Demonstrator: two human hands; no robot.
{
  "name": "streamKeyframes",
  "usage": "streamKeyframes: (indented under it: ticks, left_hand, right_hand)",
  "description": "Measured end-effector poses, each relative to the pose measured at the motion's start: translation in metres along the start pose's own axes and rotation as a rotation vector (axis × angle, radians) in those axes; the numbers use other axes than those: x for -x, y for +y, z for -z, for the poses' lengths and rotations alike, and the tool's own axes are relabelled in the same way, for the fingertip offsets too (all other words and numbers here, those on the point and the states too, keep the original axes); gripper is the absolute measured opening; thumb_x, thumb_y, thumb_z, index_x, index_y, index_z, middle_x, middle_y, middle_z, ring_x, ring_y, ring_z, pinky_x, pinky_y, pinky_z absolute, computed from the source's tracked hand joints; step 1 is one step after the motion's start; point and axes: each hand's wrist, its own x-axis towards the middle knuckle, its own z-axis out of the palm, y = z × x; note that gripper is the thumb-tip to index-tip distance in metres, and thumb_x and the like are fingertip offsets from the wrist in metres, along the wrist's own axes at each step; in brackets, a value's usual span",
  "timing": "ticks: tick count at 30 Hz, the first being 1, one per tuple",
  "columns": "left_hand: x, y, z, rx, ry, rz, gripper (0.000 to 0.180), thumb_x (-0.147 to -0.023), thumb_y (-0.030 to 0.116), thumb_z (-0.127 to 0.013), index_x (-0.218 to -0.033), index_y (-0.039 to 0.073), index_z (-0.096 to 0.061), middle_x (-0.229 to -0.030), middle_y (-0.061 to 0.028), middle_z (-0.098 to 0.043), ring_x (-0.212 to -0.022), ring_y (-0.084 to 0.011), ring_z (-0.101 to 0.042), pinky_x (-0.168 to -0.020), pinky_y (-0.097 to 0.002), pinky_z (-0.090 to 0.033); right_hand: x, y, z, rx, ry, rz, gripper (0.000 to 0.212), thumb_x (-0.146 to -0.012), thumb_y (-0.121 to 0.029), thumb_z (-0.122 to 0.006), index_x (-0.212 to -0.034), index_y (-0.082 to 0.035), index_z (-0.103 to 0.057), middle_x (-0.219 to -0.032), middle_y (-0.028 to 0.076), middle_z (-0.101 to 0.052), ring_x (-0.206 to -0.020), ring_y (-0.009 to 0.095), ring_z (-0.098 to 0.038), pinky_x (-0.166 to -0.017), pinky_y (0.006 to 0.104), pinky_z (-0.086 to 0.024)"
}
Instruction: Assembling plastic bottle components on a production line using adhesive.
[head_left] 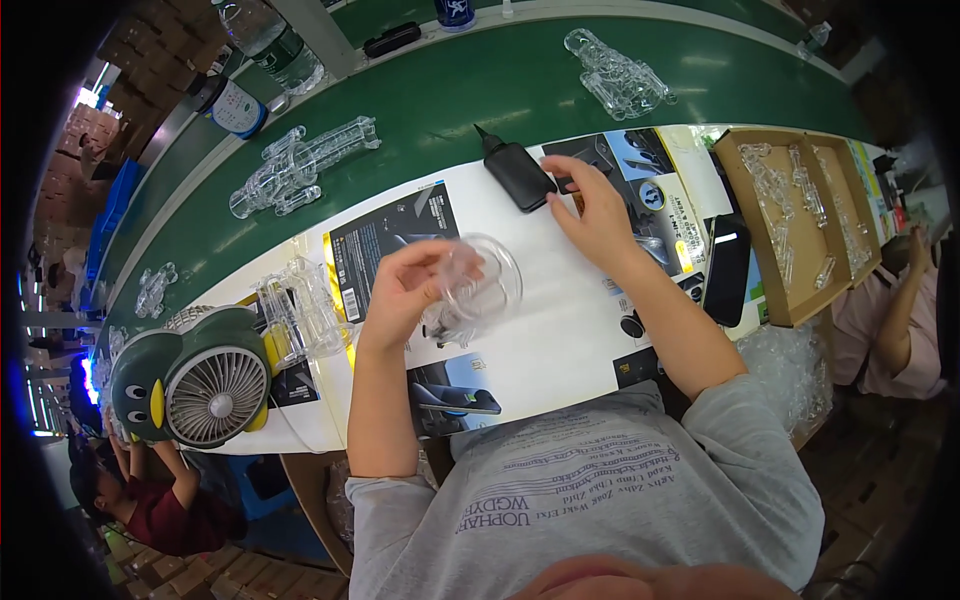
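My left hand [420,280] is closed on a clear round transparent piece [490,285] with a wide ring-shaped rim; motion blurs it, so its exact kind is unclear. Over the white middle of the printed sheet, my right hand [600,215] has its thumb and forefinger apart at the lower right end of a black squeeze bottle [520,175] with a pointed nozzle. Whether the fingertips touch the bottle is hard to tell. Clear pieces with tubes lie beyond on the green table: one [300,165] at the left, another [618,78] at the far right.
A penguin-shaped green fan [190,385] stands left, beside more clear pieces [300,310]. At right lie a black phone [727,270] and a cardboard tray [790,285] of clear parts. A water bottle [270,45] and dark jar [230,105] stand far left. Other people sit on both sides.
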Motion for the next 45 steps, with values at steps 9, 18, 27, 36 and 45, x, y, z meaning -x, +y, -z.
streamKeyframes:
  ticks: [9,18,27,36,45]
  left_hand:
    - [-0.013,-0.028,-0.026,0.363,0.246,-0.187,0.041,-0.075,0.011,-0.068,-0.108,0.0,-0.046,-0.107,-0.0124,-0.054,-0.101,-0.0215,-0.055,-0.088,-0.0352,-0.044]
    - [-0.017,-0.023,-0.011,0.378,0.445,-0.128,0.031,-0.083,0.007,-0.054,-0.112,0.005,-0.045,-0.105,-0.0085,-0.054,-0.096,-0.0182,-0.053,-0.083,-0.0305,-0.042]
    - [-0.018,-0.028,0.004,0.569,0.392,-0.07,0.019,-0.086,0.012,-0.049,-0.105,0.007,-0.048,-0.085,-0.0043,-0.056,-0.075,-0.0134,-0.052,-0.072,-0.0289,-0.043]
    - [-0.029,-0.042,0.008,0.469,0.271,-0.011,0.015,-0.086,0.014,-0.05,-0.1,0.008,-0.05,-0.084,-0.0032,-0.056,-0.073,-0.013,-0.053,-0.07,-0.0293,-0.045]
    - [-0.017,-0.047,0.02,0.416,0.244,0.036,0.024,-0.088,0.016,-0.048,-0.11,0.006,-0.049,-0.094,-0.0085,-0.056,-0.084,-0.0178,-0.056,-0.078,-0.0314,-0.045]
  right_hand:
    - [0.035,-0.051,-0.02,-0.146,-0.27,0.247,0.055,-0.07,-0.021,-0.071,-0.118,-0.007,-0.049,-0.104,0.012,-0.057,-0.097,0.027,-0.055,-0.083,0.0326,-0.043]
    - [0.017,-0.031,0.001,-0.628,0.029,-0.103,0.037,-0.08,-0.018,-0.06,-0.111,-0.001,-0.05,-0.1,0.006,-0.056,-0.091,0.015,-0.055,-0.084,0.0279,-0.041]
    - [-0.048,0.02,0.045,-1.095,0.41,-0.526,0.033,-0.079,-0.02,-0.064,-0.104,-0.001,-0.056,-0.098,0.004,-0.058,-0.087,0.011,-0.054,-0.075,0.0245,-0.044]
    - [-0.126,0.099,0.043,-1.067,0.394,-0.661,0.034,-0.073,-0.022,-0.07,-0.098,-0.002,-0.058,-0.089,0.007,-0.061,-0.077,0.016,-0.059,-0.068,0.0282,-0.047]
    - [-0.039,-0.005,0.014,-1.022,0.059,-0.395,0.042,-0.079,-0.026,-0.063,-0.11,0.001,-0.054,-0.107,0.009,-0.059,-0.1,0.016,-0.056,-0.087,0.0278,-0.042]
